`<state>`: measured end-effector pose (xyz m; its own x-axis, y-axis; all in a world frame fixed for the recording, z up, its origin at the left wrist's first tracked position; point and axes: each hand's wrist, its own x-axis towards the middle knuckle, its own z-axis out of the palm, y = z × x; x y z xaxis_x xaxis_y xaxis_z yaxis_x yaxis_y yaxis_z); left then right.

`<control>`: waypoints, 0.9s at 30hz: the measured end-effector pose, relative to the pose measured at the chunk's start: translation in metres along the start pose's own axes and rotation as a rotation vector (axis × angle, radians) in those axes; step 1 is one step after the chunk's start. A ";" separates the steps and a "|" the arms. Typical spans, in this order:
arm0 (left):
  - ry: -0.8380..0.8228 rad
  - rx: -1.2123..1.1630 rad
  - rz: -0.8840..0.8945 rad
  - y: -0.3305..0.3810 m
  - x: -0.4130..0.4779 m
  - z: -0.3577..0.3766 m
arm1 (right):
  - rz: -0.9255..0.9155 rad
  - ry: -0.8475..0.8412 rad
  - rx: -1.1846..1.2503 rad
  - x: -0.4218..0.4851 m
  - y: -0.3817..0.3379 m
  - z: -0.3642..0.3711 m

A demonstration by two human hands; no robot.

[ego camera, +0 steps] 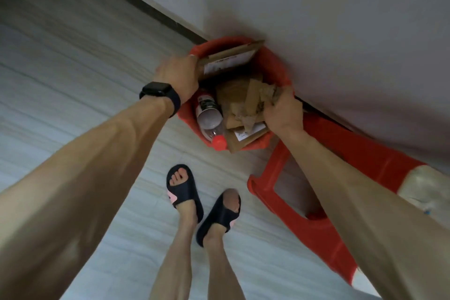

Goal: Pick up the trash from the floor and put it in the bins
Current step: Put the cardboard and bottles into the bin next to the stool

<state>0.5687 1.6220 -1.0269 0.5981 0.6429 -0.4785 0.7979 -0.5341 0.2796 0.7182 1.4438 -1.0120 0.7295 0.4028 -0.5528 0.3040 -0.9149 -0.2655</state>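
My left hand (179, 78) grips flat cardboard (229, 61) at ten o'clock on the bin (276, 63). My right hand (283, 112) clutches crumpled paper (267, 94) at four. I'd push both deep before releasing.

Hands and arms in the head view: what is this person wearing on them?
Both forearms are bare, with no sleeves in view, and neither the left hand nor the right hand has a glove. The left wrist carries a black watch with a rectangular dark face and a wide dark strap. The right wrist shows nothing worn.
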 end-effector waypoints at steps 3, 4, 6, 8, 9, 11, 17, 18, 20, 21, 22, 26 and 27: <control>-0.030 0.091 0.012 -0.002 -0.001 -0.012 | 0.004 -0.039 -0.156 -0.011 0.008 -0.002; -0.044 0.107 0.041 -0.001 -0.003 -0.009 | -0.008 -0.027 -0.187 -0.012 0.006 -0.003; -0.059 0.131 0.118 0.001 -0.011 0.001 | -0.086 0.037 -0.156 -0.007 -0.002 0.001; -0.110 0.176 0.240 0.002 -0.019 0.017 | -0.145 0.078 -0.066 0.004 -0.011 0.010; -0.155 0.195 0.283 0.002 -0.023 0.024 | -0.146 0.075 -0.042 0.010 -0.015 0.015; -0.217 0.145 0.288 0.004 -0.035 0.037 | -0.104 0.007 -0.001 0.019 -0.017 0.020; -0.175 -0.030 0.363 0.029 -0.082 0.056 | -0.200 0.085 0.182 -0.021 0.028 -0.001; -0.204 0.023 0.389 0.029 -0.084 0.059 | -0.231 0.044 0.148 -0.033 0.038 -0.003; -0.260 0.100 0.404 0.028 -0.082 0.064 | -0.344 -0.058 -0.028 -0.053 0.055 -0.003; -0.275 0.115 0.398 0.026 -0.079 0.065 | -0.415 -0.090 -0.144 -0.058 0.060 -0.002; -0.295 0.123 0.389 0.025 -0.075 0.065 | -0.473 -0.108 -0.237 -0.059 0.064 0.001; -0.423 0.123 0.353 0.028 -0.061 0.056 | -0.518 -0.199 -0.458 -0.028 0.046 0.009; -0.457 0.146 0.343 0.030 -0.057 0.055 | -0.515 -0.263 -0.534 -0.017 0.042 0.014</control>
<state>0.5544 1.5391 -1.0366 0.7011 0.1356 -0.7001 0.5264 -0.7606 0.3799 0.7103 1.3993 -1.0245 0.2681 0.7112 -0.6499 0.8661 -0.4734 -0.1607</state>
